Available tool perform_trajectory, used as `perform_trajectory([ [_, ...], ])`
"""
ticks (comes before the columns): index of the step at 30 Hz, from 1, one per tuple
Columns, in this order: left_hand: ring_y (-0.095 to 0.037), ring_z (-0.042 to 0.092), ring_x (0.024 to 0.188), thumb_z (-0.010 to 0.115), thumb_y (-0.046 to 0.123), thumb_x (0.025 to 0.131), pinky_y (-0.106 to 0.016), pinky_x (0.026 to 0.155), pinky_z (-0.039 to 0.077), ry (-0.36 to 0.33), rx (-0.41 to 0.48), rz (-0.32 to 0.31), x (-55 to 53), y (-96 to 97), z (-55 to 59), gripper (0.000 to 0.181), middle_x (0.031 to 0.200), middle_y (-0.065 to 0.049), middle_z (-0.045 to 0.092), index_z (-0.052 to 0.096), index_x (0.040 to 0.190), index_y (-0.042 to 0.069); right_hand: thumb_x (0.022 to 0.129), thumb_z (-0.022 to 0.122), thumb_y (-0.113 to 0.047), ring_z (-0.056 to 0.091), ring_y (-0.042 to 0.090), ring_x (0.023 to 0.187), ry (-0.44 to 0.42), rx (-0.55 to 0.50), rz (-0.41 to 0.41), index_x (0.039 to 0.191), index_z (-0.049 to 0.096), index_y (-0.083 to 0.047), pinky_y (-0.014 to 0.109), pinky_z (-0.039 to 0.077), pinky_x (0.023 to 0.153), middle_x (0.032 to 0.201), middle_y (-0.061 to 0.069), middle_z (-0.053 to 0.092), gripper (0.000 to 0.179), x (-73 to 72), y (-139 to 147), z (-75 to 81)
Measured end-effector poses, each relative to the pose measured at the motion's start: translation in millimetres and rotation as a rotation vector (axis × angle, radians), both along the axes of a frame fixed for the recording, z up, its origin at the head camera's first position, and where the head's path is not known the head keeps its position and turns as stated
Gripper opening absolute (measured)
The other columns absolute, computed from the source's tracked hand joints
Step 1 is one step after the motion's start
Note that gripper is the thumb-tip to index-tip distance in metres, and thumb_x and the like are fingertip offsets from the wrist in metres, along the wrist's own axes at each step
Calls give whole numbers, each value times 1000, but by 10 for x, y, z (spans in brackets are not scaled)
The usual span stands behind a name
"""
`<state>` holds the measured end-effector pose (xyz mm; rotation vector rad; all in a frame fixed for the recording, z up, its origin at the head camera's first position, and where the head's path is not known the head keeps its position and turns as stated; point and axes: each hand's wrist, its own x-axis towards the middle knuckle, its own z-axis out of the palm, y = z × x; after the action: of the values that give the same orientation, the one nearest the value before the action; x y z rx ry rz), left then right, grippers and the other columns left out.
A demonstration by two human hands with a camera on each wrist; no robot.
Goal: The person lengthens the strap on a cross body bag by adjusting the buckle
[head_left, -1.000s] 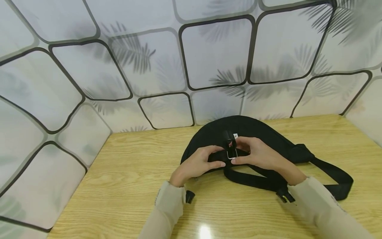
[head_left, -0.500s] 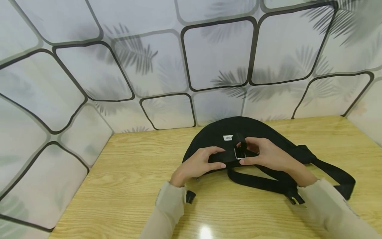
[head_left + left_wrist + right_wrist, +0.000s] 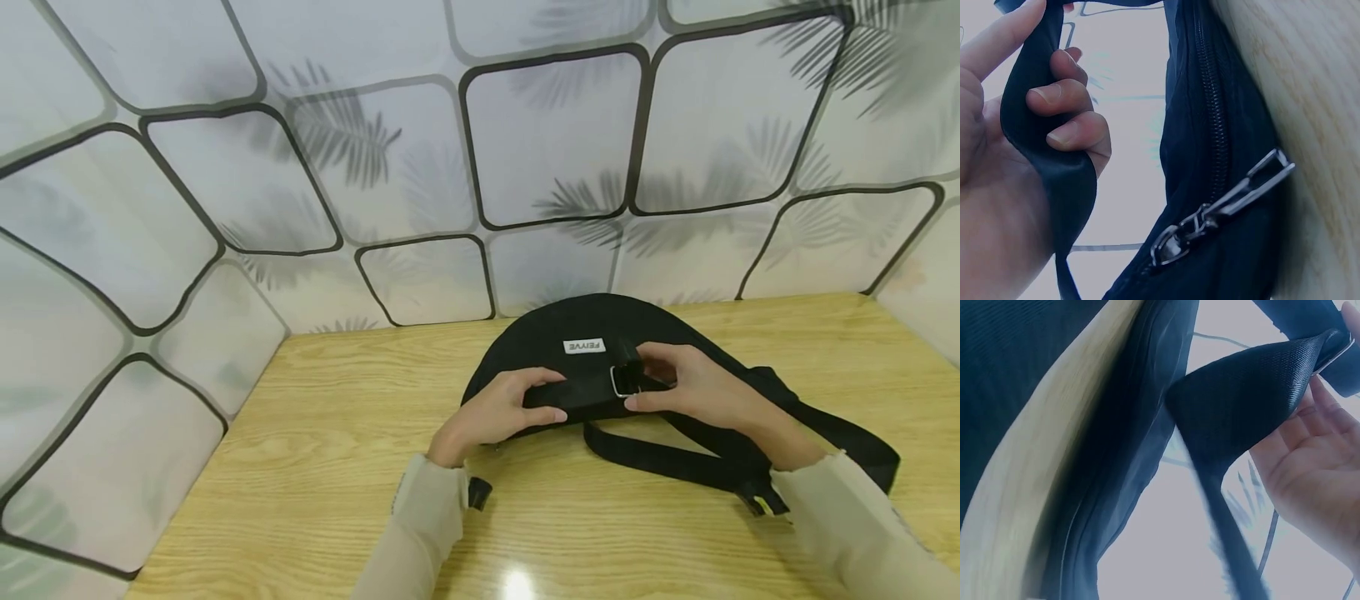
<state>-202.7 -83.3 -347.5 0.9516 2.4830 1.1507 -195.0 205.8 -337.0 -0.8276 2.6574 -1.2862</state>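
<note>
The black bag [image 3: 600,321] lies on the wooden table [image 3: 315,492], its rounded edge toward the patterned wall [image 3: 555,137]; a person leans in with both hands up over the bag's near side. The left hand [image 3: 491,408] has its fingers curled round the black strap [image 3: 1072,187], the band lying across the palm, lifted off the bag; the right hand [image 3: 697,387] is nearly closed in a pinch, thumb below and fingers above, on the metal buckle [image 3: 613,382], just above the bag's front; a fold of the strap stands up through that buckle.

To my eye this is buckle work along the strap, and it would go best with the left hand as a firm anchor, while the right feeds webbing through a little at a time; I'd keep the band flat, since it already twists in the gap beside the bag and a twist could jam in the frame; I'd also leave some slack in the length beyond the bag's near right, where a dark clip [image 3: 763,503] hangs on it and might snag; the zipper pull [image 3: 1229,203] juts from the bag's zip, so the strap is better kept away from it.
</note>
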Motion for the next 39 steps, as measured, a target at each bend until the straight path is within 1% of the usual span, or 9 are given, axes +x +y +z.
perform_trajectory([
  [11, -29, 50, 134, 71, 20, 98, -41, 109, 40, 8, -7, -3, -12, -31, -15, 49, 144, -13, 56, 57, 142, 3, 89, 80, -16, 59, 15, 87, -47, 32, -57, 130, 58, 6, 28, 50, 73, 105, 6, 63, 51, 9, 204, -8],
  [16, -28, 50, 134, 71, 21, 98, -40, 108, 41, 0, -9, 4, -19, -44, -33, 49, 144, -13, 56, 58, 142, 5, 90, 79, -15, 60, 14, 88, -58, 36, -52, 131, 57, 5, 29, 51, 73, 107, 6, 64, 51, 10, 263, -24],
  [17, -28, 51, 133, 71, 21, 98, -40, 108, 41, 2, -11, 4, -20, -48, -34, 49, 135, -16, 61, 58, 142, 5, 90, 79, -15, 61, 13, 88, -59, 29, -48, 131, 58, 5, 29, 51, 73, 106, 5, 65, 50, 10, 275, -25],
  [22, -27, 52, 132, 72, 21, 97, -39, 107, 42, 4, -11, 4, -16, -72, -18, 48, 132, -16, 63, 58, 141, 6, 89, 79, -13, 62, 11, 89, -48, 34, -45, 131, 57, 7, 28, 52, 74, 107, 7, 66, 51, 17, 330, -28],
  [23, -26, 52, 132, 72, 21, 97, -39, 107, 42, 3, -12, 3, -17, -78, -16, 48, 132, -16, 63, 59, 141, 6, 89, 79, -13, 61, 10, 89, -44, 42, -48, 131, 57, 8, 28, 52, 74, 108, 7, 66, 52, 19, 339, -29],
  [24, -26, 51, 132, 72, 21, 97, -39, 107, 42, 0, -11, 5, -19, -85, -14, 48, 140, -12, 59, 59, 141, 6, 89, 79, -13, 61, 10, 89, -42, 47, -49, 131, 56, 8, 28, 52, 75, 109, 8, 65, 52, 20, 348, -31],
  [29, -24, 55, 123, 72, 20, 97, -38, 104, 43, -8, -3, -4, -32, -130, -14, 48, 140, -13, 58, 59, 141, 5, 89, 79, -12, 60, 9, 91, -39, 60, -48, 133, 55, 11, 27, 52, 76, 112, 9, 64, 55, 19, 400, -44],
  [34, -28, 51, 132, 71, 21, 98, -41, 107, 41, -6, -7, -5, -60, -205, 0, 48, 142, -13, 56, 59, 141, 5, 89, 79, -12, 59, 8, 92, -29, 69, -54, 134, 55, 8, 27, 51, 75, 112, 8, 62, 55, 15, 471, -58],
  [39, -30, 47, 136, 71, 20, 98, -44, 109, 39, -15, -4, 5, -81, -322, 30, 47, 144, -13, 55, 59, 141, 5, 87, 80, -9, 61, 11, 84, -11, 50, -60, 128, 60, 2, 27, 49, 70, 100, 5, 63, 47, 24, 534, -54],
])
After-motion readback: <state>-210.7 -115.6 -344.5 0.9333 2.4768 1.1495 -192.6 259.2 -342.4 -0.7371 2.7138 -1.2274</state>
